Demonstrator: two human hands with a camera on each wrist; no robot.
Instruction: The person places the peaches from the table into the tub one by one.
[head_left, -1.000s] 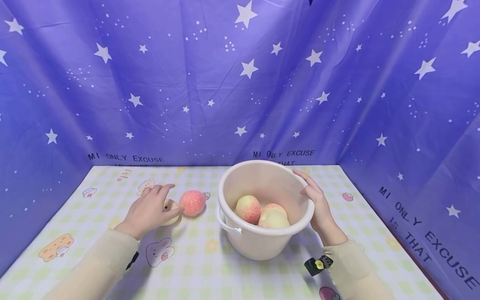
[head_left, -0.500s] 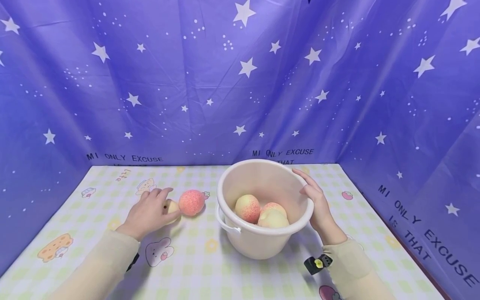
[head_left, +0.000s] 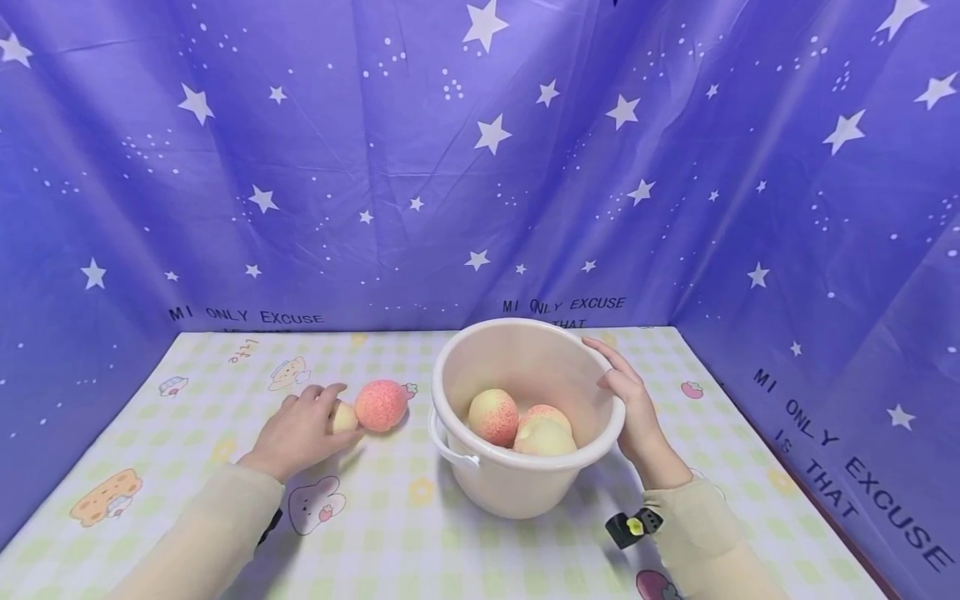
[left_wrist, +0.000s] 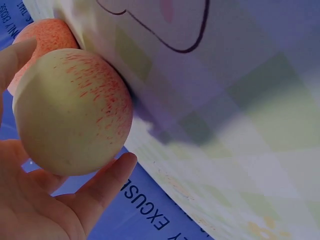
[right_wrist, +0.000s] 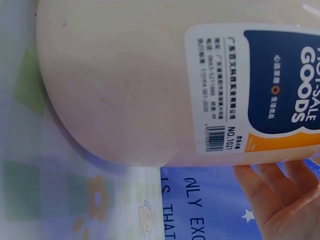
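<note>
My left hand [head_left: 300, 425] holds a pale yellow peach [left_wrist: 72, 115] with red speckles. In the left wrist view its thumb and fingers lie on either side of the fruit. Right beside it on the table is a pinker peach [head_left: 381, 406]. With my right hand [head_left: 637, 408] I grip the right side of a cream-coloured bucket [head_left: 510, 492]. The thumb lies at the bucket's rim, and the fingers are against the outer wall in the right wrist view. Inside the bucket are a yellow-and-red peach [head_left: 492, 417] and a paler peach [head_left: 546, 437], with another partly hidden behind it.
A checked cartoon tablecloth [head_left: 375, 542] covers the table. Purple star-printed curtains [head_left: 420, 125] hang behind it and at both sides. A white handle [head_left: 453, 450] hangs on the bucket's near left side, and a label [right_wrist: 255, 90] shows on its outer wall.
My left hand has turned slightly and closed round the pale peach, whose dark spot is now out of sight. The right hand and the bucket stay as they were.
</note>
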